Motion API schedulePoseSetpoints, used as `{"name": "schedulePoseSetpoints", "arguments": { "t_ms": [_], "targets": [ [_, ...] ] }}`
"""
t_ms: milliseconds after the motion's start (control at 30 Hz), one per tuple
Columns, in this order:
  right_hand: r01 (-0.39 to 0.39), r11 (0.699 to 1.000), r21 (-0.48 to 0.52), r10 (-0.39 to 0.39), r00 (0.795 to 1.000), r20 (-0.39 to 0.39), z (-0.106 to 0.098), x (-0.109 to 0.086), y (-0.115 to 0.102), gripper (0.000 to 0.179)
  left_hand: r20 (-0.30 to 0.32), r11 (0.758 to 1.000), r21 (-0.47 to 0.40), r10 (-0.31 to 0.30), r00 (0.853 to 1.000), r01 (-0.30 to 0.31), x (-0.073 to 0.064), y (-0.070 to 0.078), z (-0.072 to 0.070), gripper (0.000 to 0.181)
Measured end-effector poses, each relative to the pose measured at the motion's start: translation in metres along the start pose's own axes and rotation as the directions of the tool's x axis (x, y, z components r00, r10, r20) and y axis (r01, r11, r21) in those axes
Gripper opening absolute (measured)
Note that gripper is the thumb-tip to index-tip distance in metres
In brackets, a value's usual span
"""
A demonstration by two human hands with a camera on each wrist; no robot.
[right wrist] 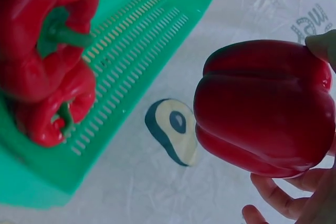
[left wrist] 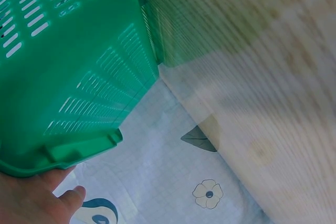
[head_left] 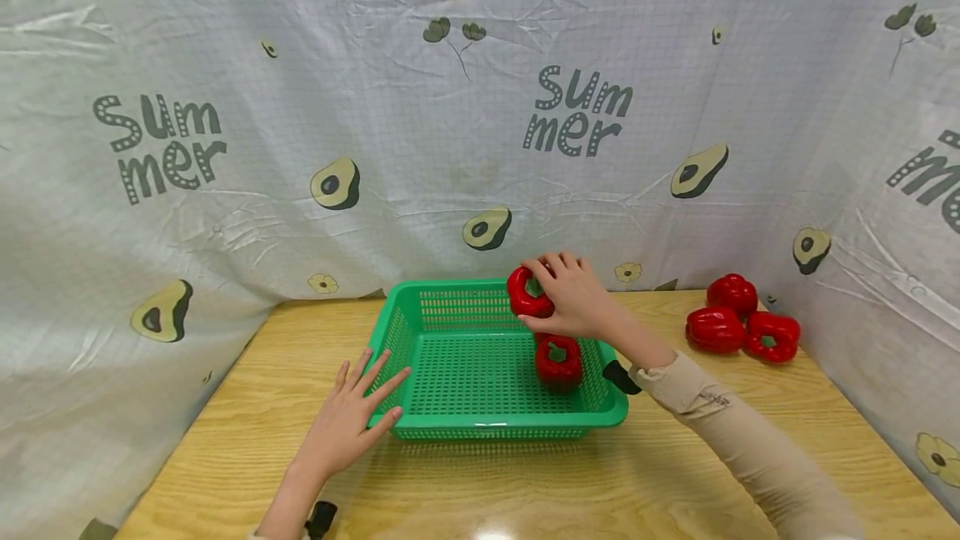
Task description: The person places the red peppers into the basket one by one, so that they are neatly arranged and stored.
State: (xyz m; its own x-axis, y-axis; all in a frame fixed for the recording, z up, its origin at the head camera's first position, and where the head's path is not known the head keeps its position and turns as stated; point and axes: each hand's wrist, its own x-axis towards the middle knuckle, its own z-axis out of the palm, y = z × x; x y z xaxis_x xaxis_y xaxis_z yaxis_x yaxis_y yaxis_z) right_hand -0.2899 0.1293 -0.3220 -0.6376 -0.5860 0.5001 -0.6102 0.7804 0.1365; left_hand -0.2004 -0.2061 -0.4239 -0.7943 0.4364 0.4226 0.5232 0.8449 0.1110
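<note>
My right hand (head_left: 573,298) grips a red bell pepper (head_left: 517,297) over the back right part of a green plastic basket (head_left: 495,421). In the right wrist view the held pepper (right wrist: 262,108) appears beside the basket wall, thumb and fingers around it. Two more red bell peppers sit inside at the basket's right side: the front pepper (head_left: 558,372) shows plainly, while the one behind is mostly hidden in the head view; the right wrist view shows this pepper (right wrist: 84,90). My left hand (head_left: 341,427), fingers spread, rests on the basket's left rim.
Three red bell peppers, one of them a pepper lying on its side (head_left: 715,330), are grouped at the back right of the wooden table (head_left: 675,457). A printed cloth (head_left: 420,107) hangs behind the table and along its sides.
</note>
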Motion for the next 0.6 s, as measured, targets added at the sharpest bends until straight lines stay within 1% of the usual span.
{"name": "schedulePoseSetpoints", "arguments": {
  "t_ms": [100,333,467,600],
  "targets": [
    [-0.009,1.0,0.006,0.009,1.0,0.005,0.006,0.006,-0.004,0.071,0.001,1.0,-0.002,-0.002,1.0,0.002,0.001,0.0,0.0,0.054],
    [-0.054,0.999,-0.007,0.054,0.996,0.073,0.02,0.018,-0.011,0.069,0.0,1.0,-0.003,-0.003,1.0,0.003,0.001,-0.001,-0.001,0.052],
    [-0.086,0.996,0.015,0.084,0.989,0.121,0.029,0.024,-0.014,0.067,-0.008,1.0,0.002,-0.002,1.0,0.002,0.001,-0.001,0.0,0.051],
    [-0.104,0.994,0.039,0.095,0.979,0.179,0.037,0.027,-0.014,0.065,-0.016,1.0,0.007,-0.001,1.0,0.001,0.001,-0.002,0.0,0.051]
  ]
}}
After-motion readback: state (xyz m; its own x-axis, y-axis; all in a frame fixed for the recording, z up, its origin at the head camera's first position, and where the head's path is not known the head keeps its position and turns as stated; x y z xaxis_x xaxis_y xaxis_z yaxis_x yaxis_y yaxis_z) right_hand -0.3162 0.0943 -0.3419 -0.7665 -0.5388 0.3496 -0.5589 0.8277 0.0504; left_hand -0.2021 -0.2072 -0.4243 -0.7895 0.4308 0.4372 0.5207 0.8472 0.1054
